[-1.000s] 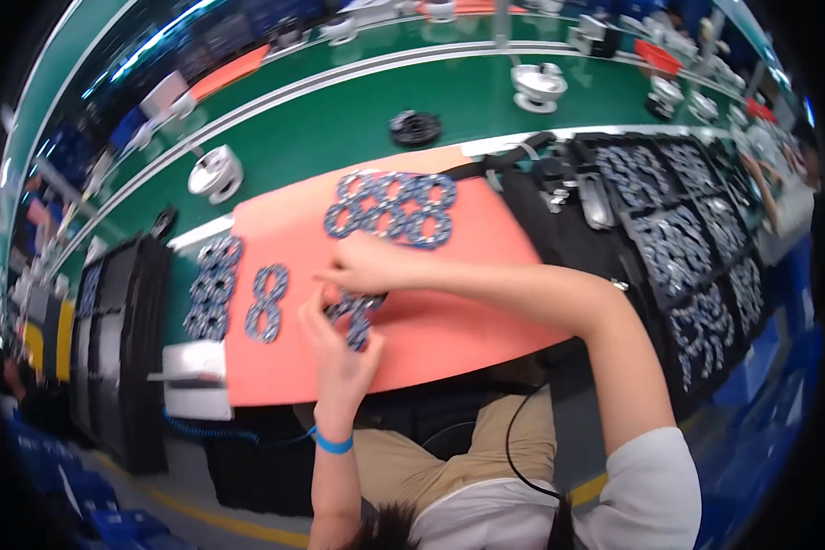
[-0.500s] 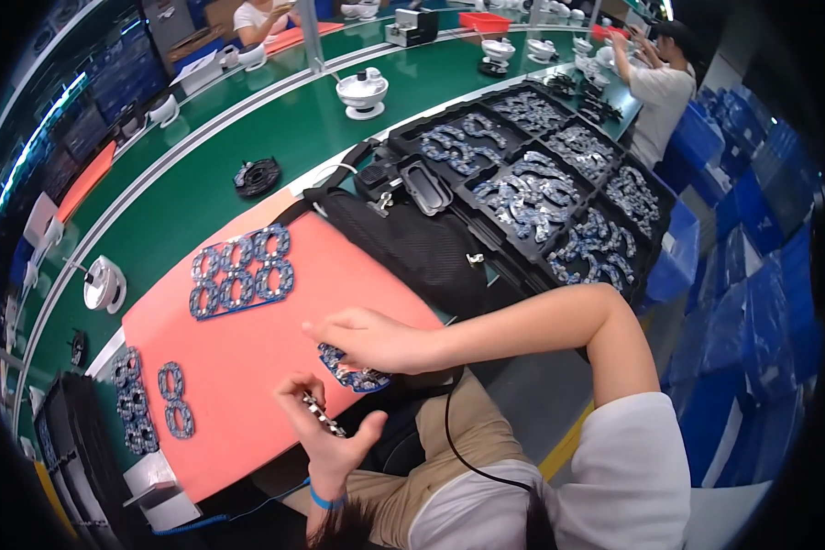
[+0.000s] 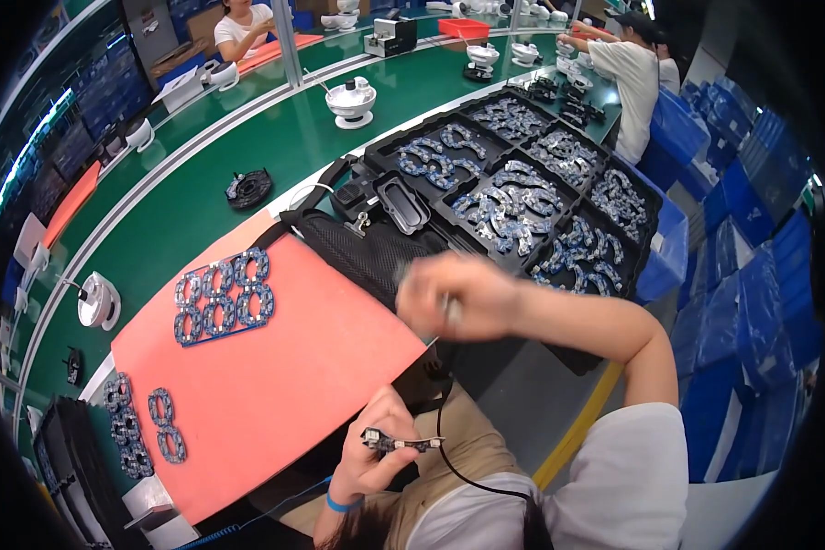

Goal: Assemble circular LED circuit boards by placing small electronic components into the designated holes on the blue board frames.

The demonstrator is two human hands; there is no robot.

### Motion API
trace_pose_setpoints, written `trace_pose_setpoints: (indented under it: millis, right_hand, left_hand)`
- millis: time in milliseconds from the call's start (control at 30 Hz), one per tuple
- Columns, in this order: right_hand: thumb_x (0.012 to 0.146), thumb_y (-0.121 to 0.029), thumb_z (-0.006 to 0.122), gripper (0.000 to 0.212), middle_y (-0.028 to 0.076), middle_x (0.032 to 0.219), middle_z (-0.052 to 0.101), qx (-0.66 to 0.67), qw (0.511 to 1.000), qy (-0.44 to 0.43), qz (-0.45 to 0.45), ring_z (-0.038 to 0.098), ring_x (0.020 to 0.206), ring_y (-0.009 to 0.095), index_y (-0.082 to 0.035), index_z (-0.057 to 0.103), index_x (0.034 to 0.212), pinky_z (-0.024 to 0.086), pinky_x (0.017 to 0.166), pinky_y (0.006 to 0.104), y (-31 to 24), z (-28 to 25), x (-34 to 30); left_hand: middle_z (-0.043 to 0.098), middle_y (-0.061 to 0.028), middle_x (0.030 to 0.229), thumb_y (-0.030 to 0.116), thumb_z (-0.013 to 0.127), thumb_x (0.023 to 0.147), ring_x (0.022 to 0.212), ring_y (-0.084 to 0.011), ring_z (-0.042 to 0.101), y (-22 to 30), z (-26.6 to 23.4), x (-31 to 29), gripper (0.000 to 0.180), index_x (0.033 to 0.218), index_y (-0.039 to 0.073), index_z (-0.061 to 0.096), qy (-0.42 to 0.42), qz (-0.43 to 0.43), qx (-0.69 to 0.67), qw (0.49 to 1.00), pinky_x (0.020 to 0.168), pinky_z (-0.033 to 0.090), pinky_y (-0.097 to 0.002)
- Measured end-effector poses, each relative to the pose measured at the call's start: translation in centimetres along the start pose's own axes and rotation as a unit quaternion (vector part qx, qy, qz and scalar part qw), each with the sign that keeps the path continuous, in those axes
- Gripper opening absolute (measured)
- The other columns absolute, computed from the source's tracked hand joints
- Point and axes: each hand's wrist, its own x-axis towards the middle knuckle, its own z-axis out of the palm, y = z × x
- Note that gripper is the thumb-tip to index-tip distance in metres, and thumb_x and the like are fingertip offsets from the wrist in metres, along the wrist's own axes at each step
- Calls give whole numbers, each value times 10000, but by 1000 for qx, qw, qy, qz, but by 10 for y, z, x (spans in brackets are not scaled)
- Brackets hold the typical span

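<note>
On the near edge of the orange mat (image 3: pixel 275 367), close to our lap, we are holding a small ring-board piece (image 3: pixel 401 443) in our left hand (image 3: pixel 376 454), fingers curled shut around it, with a blue band at the wrist. Over the mat's right corner, we are raising our right hand (image 3: pixel 449 298); it is blurring, and we cannot tell how far its fingers are closing, though a thin pale item seems to be showing between them. Lying on the mat's far part, we are listing one panel (image 3: pixel 225 295) of joined ring boards, well apart from both hands. At the mat's near-left edge, we are listing a pair (image 3: pixel 167 424) of joined rings and, just beside it, a stack (image 3: pixel 126 426) of similar panels. Beyond the mat, we are noting a black mesh case (image 3: pixel 367 247), sitting between the mat and the black trays (image 3: pixel 522 188), which are holding heaps of curved board pieces. On the green bench (image 3: pixel 202 197) we are noting a black disc (image 3: pixel 247 186) and a white stand (image 3: pixel 352 101). Behind and to the right, other people are working, one in a white shirt (image 3: pixel 634 73) standing near the trays. Blue crates (image 3: pixel 752 266) are stacking at our right.
</note>
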Motion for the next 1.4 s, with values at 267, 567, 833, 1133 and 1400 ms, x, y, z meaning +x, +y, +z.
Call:
trace_pose_setpoints:
  millis: [267, 567, 833, 1133, 1400]
  right_hand:
    - [785, -257, 723, 222, 39, 712, 669, -690, 587, 384, -179, 603, 623, 108, -48, 696, 852, 470, 605, 258, -155, -199, 31]
    - [767, -276, 718, 212, 101, 765, 626, -821, 439, 336, -142, 620, 693, 253, -81, 695, 849, 492, 643, 347, -149, -253, 48]
    - [838, -149, 663, 200, 70, 870, 663, -640, 751, -133, -91, 636, 752, 149, -35, 667, 1002, 505, 684, 276, -61, -32, 40]
    - [737, -79, 735, 146, 39, 780, 668, -658, 719, -102, -198, 645, 744, 152, -72, 715, 881, 504, 644, 265, -66, -4, 17]
    - [732, -272, 740, 272, 91, 763, 690, -710, 428, 504, -242, 672, 697, 189, -45, 691, 875, 523, 671, 305, -172, -240, 19]
  left_hand:
    - [467, -82, 755, 121, 583, 852, 690, -169, 432, -12, 0, -8, 157, 759, 8, 527, 114, -72, 28, 991, 630, 348, -286]
    - [499, -58, 745, 8, 627, 805, 685, -161, 474, -14, 1, -3, 78, 763, -3, 562, 125, -150, 63, 979, 600, 360, -297]
    - [539, -114, 783, 35, 625, 805, 717, -262, 518, -20, -2, 19, 70, 806, -16, 577, 11, -187, 179, 966, 632, 405, -348]
    - [408, -109, 905, 89, 635, 809, 792, -196, 429, -13, -2, 32, 312, 984, -8, 396, 18, -219, 208, 953, 716, 403, -311]
    - [288, -81, 1030, 15, 626, 746, 864, -144, 384, -32, -16, 7, 484, 1123, 16, 322, 153, -249, 95, 952, 770, 385, -279]
